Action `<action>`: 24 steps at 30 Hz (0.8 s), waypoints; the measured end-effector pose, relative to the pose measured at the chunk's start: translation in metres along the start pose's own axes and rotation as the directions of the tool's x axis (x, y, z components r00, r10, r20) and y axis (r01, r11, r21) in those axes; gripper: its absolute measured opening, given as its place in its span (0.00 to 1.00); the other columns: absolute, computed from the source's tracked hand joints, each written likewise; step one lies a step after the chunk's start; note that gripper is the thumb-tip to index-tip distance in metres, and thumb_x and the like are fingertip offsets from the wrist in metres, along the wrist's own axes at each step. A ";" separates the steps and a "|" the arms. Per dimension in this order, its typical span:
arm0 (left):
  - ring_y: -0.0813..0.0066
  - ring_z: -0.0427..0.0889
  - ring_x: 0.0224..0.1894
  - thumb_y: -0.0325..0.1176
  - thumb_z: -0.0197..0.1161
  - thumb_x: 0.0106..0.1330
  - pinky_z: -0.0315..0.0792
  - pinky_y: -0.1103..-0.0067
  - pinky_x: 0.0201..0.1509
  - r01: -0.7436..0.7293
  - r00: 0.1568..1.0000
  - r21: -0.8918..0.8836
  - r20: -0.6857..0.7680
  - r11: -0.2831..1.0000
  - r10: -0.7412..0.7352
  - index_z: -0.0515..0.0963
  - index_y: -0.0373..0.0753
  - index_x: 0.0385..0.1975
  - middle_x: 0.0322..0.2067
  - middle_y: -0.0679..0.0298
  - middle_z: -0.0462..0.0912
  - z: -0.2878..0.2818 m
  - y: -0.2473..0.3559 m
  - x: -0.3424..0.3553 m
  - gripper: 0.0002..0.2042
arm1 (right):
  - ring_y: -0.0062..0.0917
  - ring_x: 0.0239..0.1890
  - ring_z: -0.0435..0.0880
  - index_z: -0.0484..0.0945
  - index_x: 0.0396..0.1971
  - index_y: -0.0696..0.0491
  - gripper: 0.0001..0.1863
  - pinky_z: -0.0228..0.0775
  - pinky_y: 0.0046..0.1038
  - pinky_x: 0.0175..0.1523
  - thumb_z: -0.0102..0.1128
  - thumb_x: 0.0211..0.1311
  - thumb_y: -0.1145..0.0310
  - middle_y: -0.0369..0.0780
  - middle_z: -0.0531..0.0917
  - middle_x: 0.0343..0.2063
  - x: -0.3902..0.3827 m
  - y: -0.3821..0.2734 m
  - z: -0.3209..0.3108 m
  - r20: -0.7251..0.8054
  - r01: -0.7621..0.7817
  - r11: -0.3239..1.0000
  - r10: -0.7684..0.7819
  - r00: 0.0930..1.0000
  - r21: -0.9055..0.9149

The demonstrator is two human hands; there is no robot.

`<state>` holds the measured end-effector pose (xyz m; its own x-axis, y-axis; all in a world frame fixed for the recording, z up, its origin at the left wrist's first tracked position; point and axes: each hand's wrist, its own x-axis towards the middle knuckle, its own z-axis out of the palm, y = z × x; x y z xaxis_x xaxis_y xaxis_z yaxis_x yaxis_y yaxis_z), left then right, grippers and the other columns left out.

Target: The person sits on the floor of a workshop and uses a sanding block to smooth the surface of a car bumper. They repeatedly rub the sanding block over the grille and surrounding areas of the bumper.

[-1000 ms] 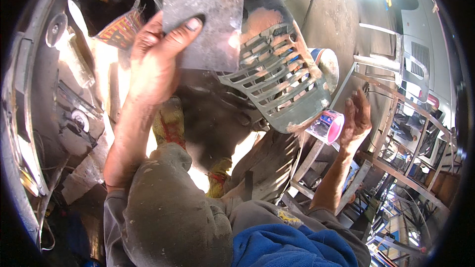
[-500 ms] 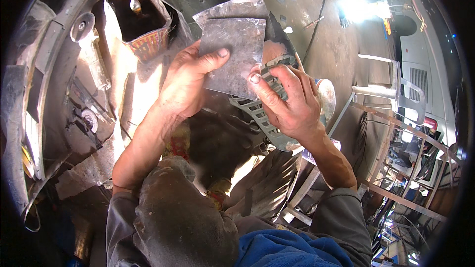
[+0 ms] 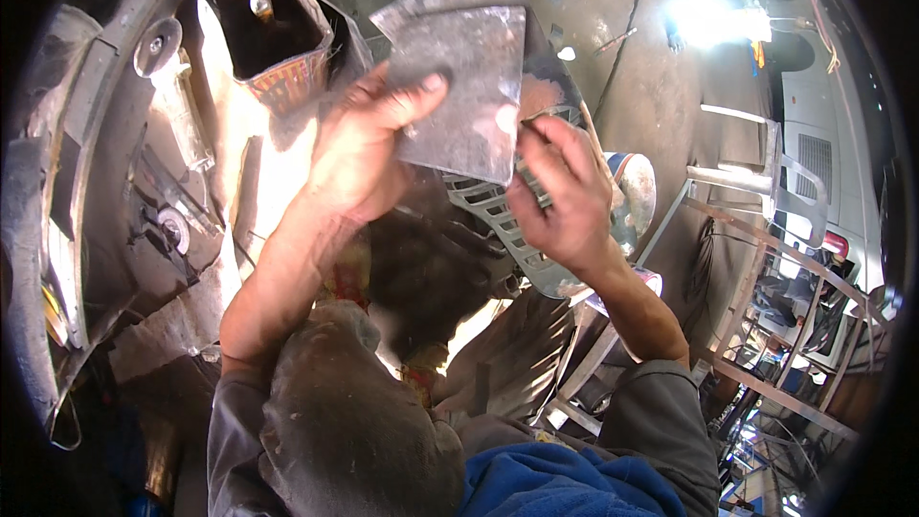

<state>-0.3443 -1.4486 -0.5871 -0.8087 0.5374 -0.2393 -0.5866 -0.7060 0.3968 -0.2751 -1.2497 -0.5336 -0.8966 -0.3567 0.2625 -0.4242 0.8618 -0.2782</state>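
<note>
A white glare (image 3: 713, 19) burns out part of the upper right, and hard light bleaches a patch (image 3: 285, 168) left of the middle, while deep shadow pools above the knee (image 3: 354, 402). Motion blur smears the left grip (image 3: 369, 139) and right grip (image 3: 570, 196) and softens the plate (image 3: 464, 86). The fisheye bends straight edges toward a black rim, the lower left sinking into murk.
</note>
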 end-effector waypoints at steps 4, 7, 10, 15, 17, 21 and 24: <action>0.70 0.81 0.45 0.29 0.66 0.60 0.74 0.70 0.54 -0.126 0.984 0.075 -0.117 0.989 0.134 0.76 0.36 0.49 0.44 0.63 0.82 -0.019 0.011 -0.005 0.17 | 0.19 0.45 0.78 0.78 0.49 0.56 0.19 0.71 0.23 0.48 0.53 0.57 0.82 0.37 0.79 0.46 -0.003 0.024 0.008 0.429 -0.634 0.564 0.466 0.773 0.530; 0.67 0.81 0.48 0.31 0.63 0.63 0.73 0.72 0.55 -0.196 0.960 0.142 -0.176 0.970 0.220 0.73 0.33 0.52 0.46 0.59 0.81 -0.033 0.022 -0.016 0.19 | 0.23 0.43 0.80 0.78 0.50 0.56 0.18 0.71 0.24 0.48 0.51 0.60 0.79 0.38 0.80 0.43 -0.008 0.059 0.027 0.567 -0.730 0.389 0.462 0.682 0.561; 0.68 0.80 0.49 0.32 0.63 0.64 0.71 0.72 0.57 -0.229 0.951 0.217 -0.156 0.949 0.266 0.73 0.34 0.53 0.48 0.59 0.80 -0.041 0.026 -0.023 0.19 | 0.29 0.43 0.81 0.79 0.49 0.55 0.17 0.71 0.27 0.48 0.49 0.61 0.76 0.40 0.80 0.42 -0.015 0.093 0.059 0.423 -0.398 0.899 0.293 0.858 0.185; 0.71 0.81 0.45 0.28 0.64 0.62 0.74 0.73 0.53 -0.193 0.963 0.237 -0.142 0.952 0.231 0.76 0.34 0.49 0.43 0.59 0.83 -0.037 0.014 -0.013 0.15 | 0.36 0.38 0.83 0.81 0.48 0.51 0.18 0.71 0.34 0.44 0.47 0.61 0.72 0.47 0.83 0.42 -0.027 0.127 0.080 0.657 -0.402 0.916 0.306 0.689 -0.005; 0.72 0.80 0.45 0.29 0.64 0.62 0.74 0.74 0.52 -0.169 0.973 0.268 -0.109 0.948 0.204 0.76 0.34 0.49 0.43 0.60 0.83 -0.034 0.007 -0.005 0.16 | 0.37 0.34 0.83 0.81 0.48 0.50 0.18 0.72 0.35 0.41 0.46 0.62 0.71 0.48 0.84 0.37 -0.030 0.134 0.086 0.703 -0.322 0.947 0.225 0.675 0.005; 0.73 0.80 0.46 0.29 0.63 0.63 0.73 0.75 0.53 -0.160 0.976 0.290 -0.098 0.944 0.195 0.76 0.33 0.49 0.43 0.60 0.82 -0.032 -0.002 0.001 0.15 | 0.39 0.30 0.84 0.82 0.47 0.48 0.18 0.73 0.36 0.36 0.46 0.62 0.70 0.49 0.85 0.33 -0.037 0.144 0.099 0.704 -0.192 0.981 0.133 0.698 0.005; 0.73 0.80 0.45 0.29 0.62 0.64 0.73 0.75 0.53 -0.156 0.978 0.289 -0.088 0.944 0.189 0.75 0.33 0.50 0.44 0.60 0.82 -0.033 -0.003 0.002 0.15 | 0.39 0.32 0.85 0.82 0.47 0.47 0.17 0.74 0.37 0.37 0.48 0.61 0.70 0.48 0.85 0.33 -0.040 0.146 0.109 0.780 -0.141 0.982 0.186 0.598 -0.126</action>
<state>-0.3451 -1.4607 -0.6184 -0.9056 0.3520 -0.2368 -0.4147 -0.6172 0.6686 -0.3148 -1.1493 -0.6850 -0.7137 -0.3342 -0.6155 -0.2738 0.9420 -0.1940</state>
